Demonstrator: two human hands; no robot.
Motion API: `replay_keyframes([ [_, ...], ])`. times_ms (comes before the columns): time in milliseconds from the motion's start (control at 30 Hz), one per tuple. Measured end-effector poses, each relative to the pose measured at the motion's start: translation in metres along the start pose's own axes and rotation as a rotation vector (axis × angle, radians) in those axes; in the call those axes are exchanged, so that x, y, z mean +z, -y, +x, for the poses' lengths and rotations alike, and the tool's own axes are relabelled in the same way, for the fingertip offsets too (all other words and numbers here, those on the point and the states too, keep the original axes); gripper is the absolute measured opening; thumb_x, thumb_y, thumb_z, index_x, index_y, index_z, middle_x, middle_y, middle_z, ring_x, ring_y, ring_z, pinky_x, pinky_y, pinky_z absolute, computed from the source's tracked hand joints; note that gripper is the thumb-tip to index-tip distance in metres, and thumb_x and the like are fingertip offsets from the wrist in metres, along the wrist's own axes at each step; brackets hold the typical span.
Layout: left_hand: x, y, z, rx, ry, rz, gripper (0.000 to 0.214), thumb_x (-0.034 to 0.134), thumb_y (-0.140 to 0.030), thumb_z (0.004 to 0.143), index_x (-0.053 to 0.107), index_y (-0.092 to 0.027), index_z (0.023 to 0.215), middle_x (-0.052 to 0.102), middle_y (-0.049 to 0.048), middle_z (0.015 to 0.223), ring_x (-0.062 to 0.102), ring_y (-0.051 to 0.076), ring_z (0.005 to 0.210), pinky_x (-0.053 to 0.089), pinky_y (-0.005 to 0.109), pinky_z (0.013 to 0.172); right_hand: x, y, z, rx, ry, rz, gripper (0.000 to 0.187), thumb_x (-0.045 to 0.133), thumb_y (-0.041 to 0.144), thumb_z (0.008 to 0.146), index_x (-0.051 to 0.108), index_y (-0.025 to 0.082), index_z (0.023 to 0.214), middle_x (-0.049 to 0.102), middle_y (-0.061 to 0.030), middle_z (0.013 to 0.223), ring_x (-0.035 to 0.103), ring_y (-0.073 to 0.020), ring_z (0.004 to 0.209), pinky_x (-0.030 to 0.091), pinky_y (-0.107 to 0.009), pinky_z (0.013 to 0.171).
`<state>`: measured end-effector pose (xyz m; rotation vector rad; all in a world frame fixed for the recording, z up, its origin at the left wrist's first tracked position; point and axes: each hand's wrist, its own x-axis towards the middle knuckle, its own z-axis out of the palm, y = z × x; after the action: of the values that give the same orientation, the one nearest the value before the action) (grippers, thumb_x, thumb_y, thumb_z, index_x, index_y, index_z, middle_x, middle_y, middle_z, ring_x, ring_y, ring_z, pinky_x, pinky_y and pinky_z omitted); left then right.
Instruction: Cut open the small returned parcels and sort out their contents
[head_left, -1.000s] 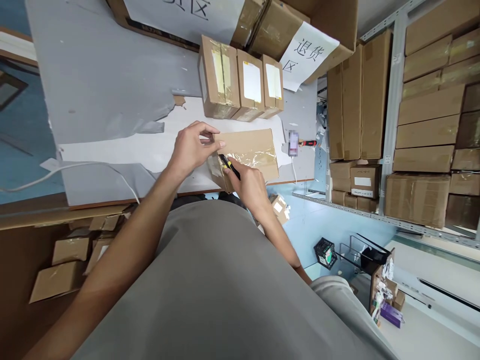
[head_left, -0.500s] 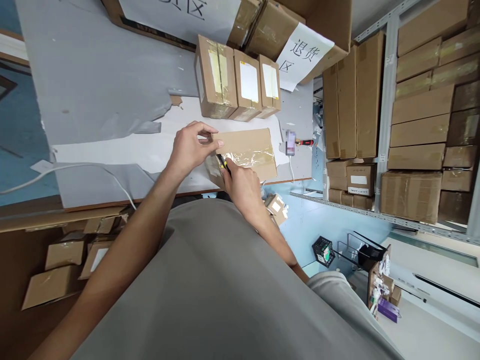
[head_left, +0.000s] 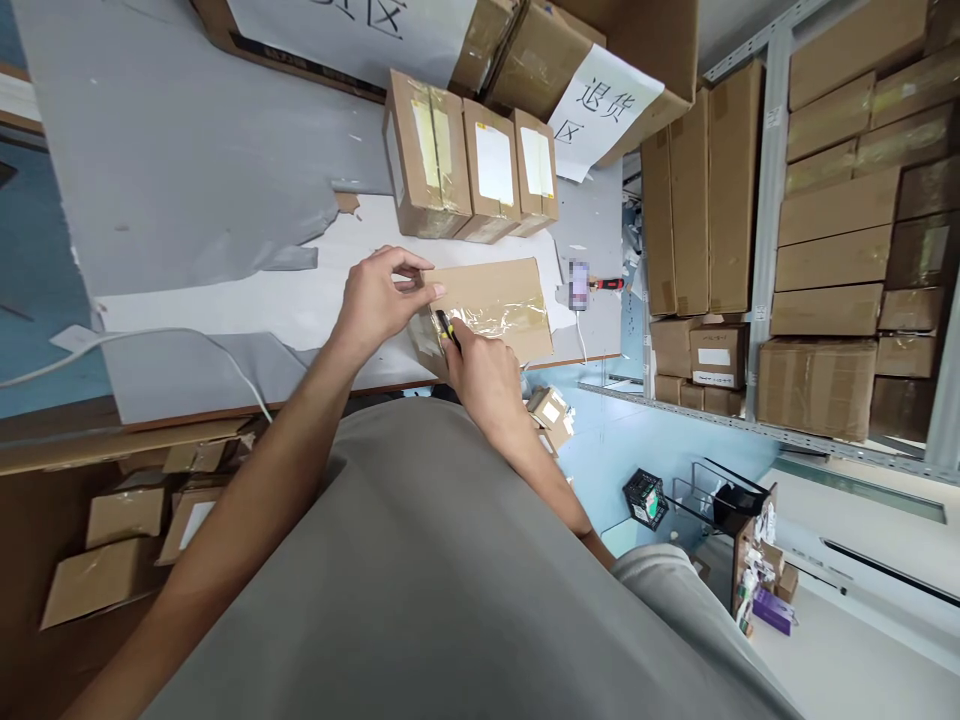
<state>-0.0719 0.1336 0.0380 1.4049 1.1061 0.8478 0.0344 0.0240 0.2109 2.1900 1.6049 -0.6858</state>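
A brown cardboard box (head_left: 487,280) with clear, shiny tape along its top lies at the near edge of the table. My left hand (head_left: 381,302) pinches its upper left corner between thumb and fingers. In my right hand (head_left: 484,370) is a black and yellow utility knife (head_left: 448,328), its tip at the tape by the box's left end. My palm hides the knife's rear part. Whether the blade has gone through the tape is too small to tell.
Three labelled boxes (head_left: 491,165) stand behind the work. A phone (head_left: 578,285) on a white cable and a red-and-black tool (head_left: 609,284) lie to the right. Farther right, a metal shelf (head_left: 769,150) holds stacked cartons. An open carton (head_left: 30,470) with smaller boxes sits lower left.
The whole view has shifted slightly left. Both hands keep almost the same places on the box, and the knife tip stays near the left end of the tape.
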Motion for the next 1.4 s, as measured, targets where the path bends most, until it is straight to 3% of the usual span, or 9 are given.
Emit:
replay_keyframes([
  [500,0.005,0.003,-0.003,0.0,-0.027,-0.004,0.03,0.097,-0.041,0.089,0.082,-0.031,0.113,0.081,0.0058,0.123,0.081,0.029,0.114,0.076,0.05,0.102,-0.001,0.005,0.008,-0.034,0.012,-0.046,0.036,0.046,0.022,0.126,0.07,0.02,0.152,0.09,-0.0164,0.131,0.086,-0.0303,0.118,0.064,-0.038,0.1],
  [667,0.005,0.002,-0.007,-0.009,-0.023,-0.031,0.031,0.096,-0.041,0.09,0.081,-0.03,0.115,0.081,0.0065,0.125,0.081,0.031,0.117,0.077,0.052,0.104,-0.001,0.004,0.002,-0.032,0.021,-0.031,0.036,0.045,0.028,0.128,0.068,0.023,0.157,0.089,-0.0152,0.135,0.086,-0.0292,0.118,0.065,-0.038,0.1],
  [1000,0.003,-0.001,-0.008,-0.013,-0.019,-0.028,0.032,0.096,-0.037,0.088,0.083,-0.027,0.114,0.081,0.0072,0.128,0.081,0.03,0.118,0.077,0.052,0.106,0.017,0.008,0.002,0.001,0.001,-0.049,0.038,0.042,0.021,0.127,0.065,0.021,0.157,0.088,-0.0167,0.131,0.088,-0.0292,0.117,0.068,-0.039,0.099],
  [1133,0.005,0.002,-0.009,-0.023,-0.025,-0.024,0.028,0.095,-0.036,0.09,0.082,-0.03,0.114,0.081,0.007,0.129,0.081,0.031,0.122,0.077,0.051,0.105,0.013,0.015,0.008,-0.013,0.0,-0.051,0.034,0.047,0.017,0.126,0.067,0.017,0.153,0.088,-0.0187,0.13,0.088,-0.0296,0.12,0.069,-0.039,0.101],
  [1267,0.006,0.003,-0.015,-0.03,-0.029,-0.014,0.029,0.096,-0.036,0.089,0.082,-0.028,0.114,0.081,0.0069,0.125,0.081,0.03,0.12,0.077,0.049,0.104,0.007,0.016,-0.004,-0.005,0.046,-0.083,0.037,0.047,0.007,0.122,0.073,0.017,0.146,0.089,-0.0192,0.129,0.089,-0.0284,0.118,0.071,-0.036,0.097],
  [1400,0.008,0.0,-0.021,-0.027,-0.042,0.015,0.028,0.095,-0.037,0.091,0.082,-0.028,0.114,0.082,0.0059,0.125,0.082,0.03,0.118,0.077,0.049,0.103,0.008,0.014,-0.015,0.017,0.084,-0.094,0.037,0.047,0.008,0.122,0.075,0.016,0.144,0.09,-0.0204,0.126,0.091,-0.0294,0.116,0.072,-0.036,0.095],
])
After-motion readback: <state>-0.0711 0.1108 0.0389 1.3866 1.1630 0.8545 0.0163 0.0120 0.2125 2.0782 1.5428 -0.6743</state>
